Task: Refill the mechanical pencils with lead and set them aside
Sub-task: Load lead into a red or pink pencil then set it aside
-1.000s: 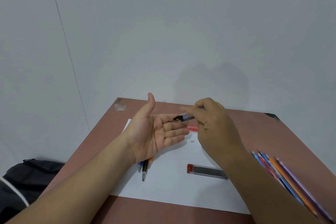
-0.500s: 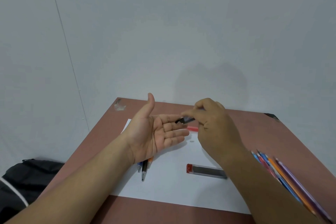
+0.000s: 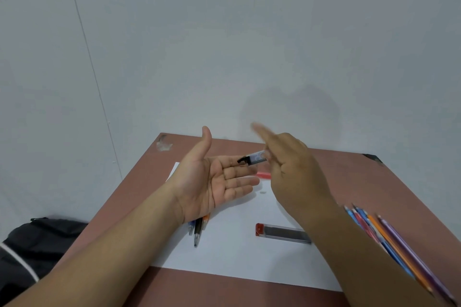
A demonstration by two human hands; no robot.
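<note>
My left hand [image 3: 214, 182] is held palm up above the white paper [image 3: 237, 254], fingers straight and thumb raised, holding nothing. My right hand [image 3: 291, 169] grips a small clear lead case with a black tip [image 3: 253, 158], tilted down over the left fingers; its index finger is lifted and blurred. Three mechanical pencils [image 3: 198, 230] lie on the paper, partly hidden under my left wrist. A second lead case with a red cap [image 3: 283, 233] lies on the paper below my right forearm.
A red cap-like piece [image 3: 264, 175] and a small white bit [image 3: 263, 192] lie on the paper behind my hands. Several coloured pencils [image 3: 391, 242] lie at the right of the brown table [image 3: 374, 189]. A black bag [image 3: 30, 244] sits on the floor to the left.
My right index finger has lifted off the lead case and points up, blurred. The case stays tilted over my left fingers. My left hand has not moved.
</note>
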